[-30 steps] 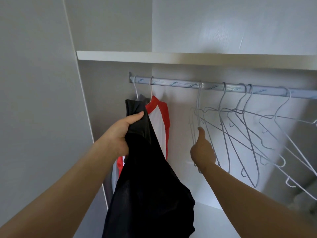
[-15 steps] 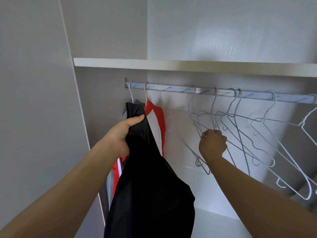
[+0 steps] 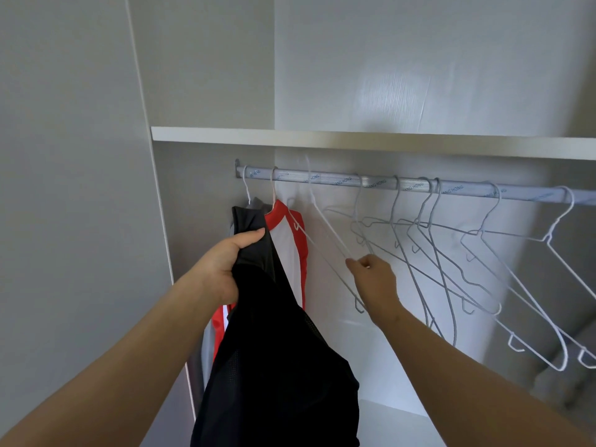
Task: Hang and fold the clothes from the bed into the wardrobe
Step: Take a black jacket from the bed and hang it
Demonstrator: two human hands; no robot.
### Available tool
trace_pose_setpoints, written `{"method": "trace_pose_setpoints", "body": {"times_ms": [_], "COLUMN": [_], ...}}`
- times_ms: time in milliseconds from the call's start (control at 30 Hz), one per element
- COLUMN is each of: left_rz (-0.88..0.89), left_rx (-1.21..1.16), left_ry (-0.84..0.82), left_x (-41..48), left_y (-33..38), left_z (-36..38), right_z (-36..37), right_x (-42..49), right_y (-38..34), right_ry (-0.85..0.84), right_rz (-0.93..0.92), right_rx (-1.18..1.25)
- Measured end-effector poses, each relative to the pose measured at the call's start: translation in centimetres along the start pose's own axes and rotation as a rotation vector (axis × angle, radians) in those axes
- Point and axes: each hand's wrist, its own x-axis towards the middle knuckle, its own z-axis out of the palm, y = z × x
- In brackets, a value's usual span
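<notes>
**Hanger in one hand, black garment in the other**

Head view: my left hand (image 3: 225, 269) grips the black mesh garment (image 3: 274, 366) near its top edge, thumb over the fabric, and the rest hangs down in front of the wardrobe (image 3: 200, 221). My right hand (image 3: 371, 279) pinches the wire of a white hanger (image 3: 329, 226) low on its frame. The hook of that hanger seems to stand just above the rail (image 3: 322, 180) rather than on it (it is blurred, so I cannot be sure).

I judge the step in hand to be fetching a free hanger for the black garment; the garment is not yet on it. Next I would need to bring the hanger clear of its neighbours, feed one shoulder of it into the neck opening, then the other, and set the hook back on the rail. Wire frames tangle easily, so a clean lift matters.

As for what the wardrobe holds: at the left end of the rail hang a red and white garment (image 3: 283, 253) and, behind it, something grey (image 3: 254, 203), each on its own hanger. To the right, a row of empty hangers (image 3: 432, 227) hangs overlapping. Nothing shows on the shelf (image 3: 354, 140) above from this angle.
</notes>
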Motion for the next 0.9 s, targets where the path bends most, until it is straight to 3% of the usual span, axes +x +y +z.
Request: {"method": "trace_pose_setpoints", "body": {"times_ms": [300, 600, 800, 900], "left_rz": [-0.039, 0.038, 0.047, 0.060], "left_rx": [-0.041, -0.072, 0.092, 0.156], "left_ry": [0.025, 0.010, -0.002, -0.053], "left_x": [0.1, 0.8, 0.8, 0.7], "left_y": [-0.9, 0.7, 1.2, -0.4], "left_z": [0.5, 3.7, 5.6, 7.3], "right_z": [-0.9, -4.9, -6.6, -5.4], "right_x": [-5.1, -5.8, -6.7, -6.9], "right_y": [3.3, 2.9, 2.5, 0.1], "right_ry": [-0.004, -0.024, -0.002, -0.097], "right_rz": [-0.050, -0.222, -0.177, -0.156], "right_rx": [-0.023, -0.229, -0.313, -0.238]}}
